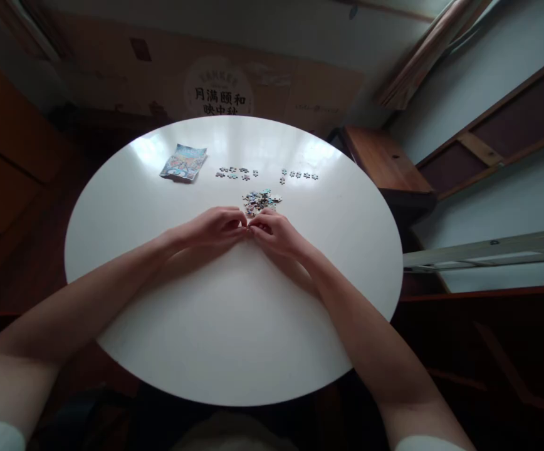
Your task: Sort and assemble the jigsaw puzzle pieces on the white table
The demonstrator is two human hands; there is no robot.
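The left hand (222, 227) and right hand (276, 233) meet at the near edge of the puzzle pile (261, 201), fingers drawn narrow and fingertips together, though I cannot tell whether they grip a piece. Beyond the pile lie left-hand loose pieces (245, 177) and right-hand loose pieces (299, 175), with a printed packet (184, 164) farther left of it, all on the white desk (234, 326).

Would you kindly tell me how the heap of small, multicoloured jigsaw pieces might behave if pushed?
The heap would probably spread apart, since its pieces look loosely piled. They may slide readily on the glossy white rounded tabletop; being flat, they seem unlikely to roll.
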